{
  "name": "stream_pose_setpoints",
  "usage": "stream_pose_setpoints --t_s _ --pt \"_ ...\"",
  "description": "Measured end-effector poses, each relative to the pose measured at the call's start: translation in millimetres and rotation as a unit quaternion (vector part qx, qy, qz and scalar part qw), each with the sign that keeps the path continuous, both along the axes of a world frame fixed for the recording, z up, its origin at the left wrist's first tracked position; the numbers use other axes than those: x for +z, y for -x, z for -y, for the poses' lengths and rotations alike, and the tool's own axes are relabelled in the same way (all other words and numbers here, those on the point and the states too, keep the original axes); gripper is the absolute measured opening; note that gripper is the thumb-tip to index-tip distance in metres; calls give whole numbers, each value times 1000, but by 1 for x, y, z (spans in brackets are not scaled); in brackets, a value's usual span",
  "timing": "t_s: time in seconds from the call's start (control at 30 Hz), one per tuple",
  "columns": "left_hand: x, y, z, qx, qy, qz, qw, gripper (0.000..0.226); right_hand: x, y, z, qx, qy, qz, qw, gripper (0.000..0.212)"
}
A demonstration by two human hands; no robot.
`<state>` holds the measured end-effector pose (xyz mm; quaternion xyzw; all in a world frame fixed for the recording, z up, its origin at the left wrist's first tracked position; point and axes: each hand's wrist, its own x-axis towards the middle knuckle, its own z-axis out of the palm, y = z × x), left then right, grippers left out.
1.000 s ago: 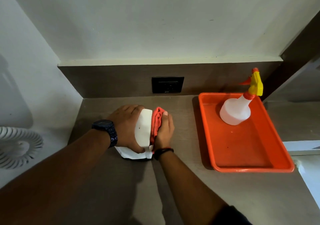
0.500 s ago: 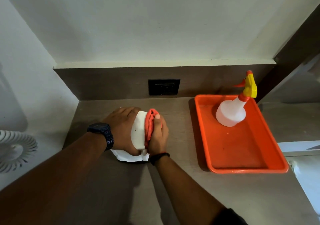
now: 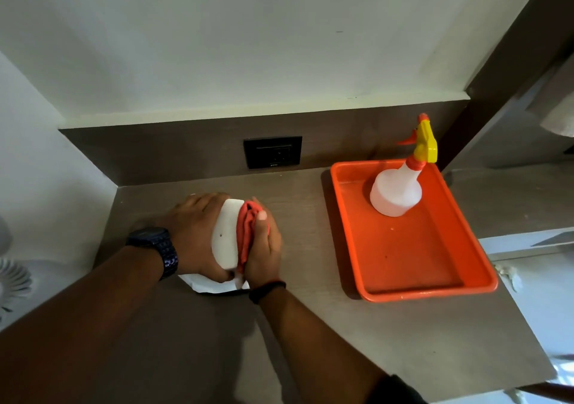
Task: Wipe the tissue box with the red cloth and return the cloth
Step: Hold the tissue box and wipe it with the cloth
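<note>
The white tissue box (image 3: pixel 225 236) is tipped up on the brown counter, its flat white face toward me. My left hand (image 3: pixel 192 233), with a dark watch on the wrist, grips its left side. My right hand (image 3: pixel 264 245) presses the bunched red cloth (image 3: pixel 245 233) against the box's right side. A white tissue (image 3: pixel 211 285) sticks out from under the box toward me. Most of the cloth is hidden under my right palm.
An orange tray (image 3: pixel 366 292) lies on the counter to the right, with a white spray bottle (image 3: pixel 396 192) with a yellow and red head standing at its far end. A black wall socket (image 3: pixel 272 152) sits behind the box. A white coiled fan guard (image 3: pixel 12 279) is at far left.
My right hand with the cloth has slid a little toward me along the box's right side. The left hand keeps its grip. The camera has shifted slightly.
</note>
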<state>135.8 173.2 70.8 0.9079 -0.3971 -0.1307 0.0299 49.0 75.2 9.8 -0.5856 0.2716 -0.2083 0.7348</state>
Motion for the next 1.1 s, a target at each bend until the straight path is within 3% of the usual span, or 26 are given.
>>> stream_pose_setpoints --t_s 0.17,0.3,0.5,0.67,0.8,0.9,1.03,1.1 --pt "5 5 2 3 -10 9 1000 124 -10 -2 6 39 -32 -55 997 54" --pt "6 5 2 -8 -24 8 1000 128 -18 27 -15 28 -4 -35 999 71" --pt "8 5 5 -21 -23 15 999 123 -11 10 -5 12 34 5 999 37" --pt "7 7 3 3 -19 16 1000 127 -7 -6 10 39 -43 -53 997 65" --pt "6 6 3 11 -31 9 999 130 -12 14 -3 27 -74 -82 994 40" --pt "3 4 3 17 -28 1 999 128 -9 30 -13 -2 -68 -49 996 21" --pt "-3 3 8 19 5 13 1000 111 5 6 9 18 -43 -37 998 14" --pt "-5 4 12 32 20 25 999 102 8 -13 28 33 -40 -47 998 24"
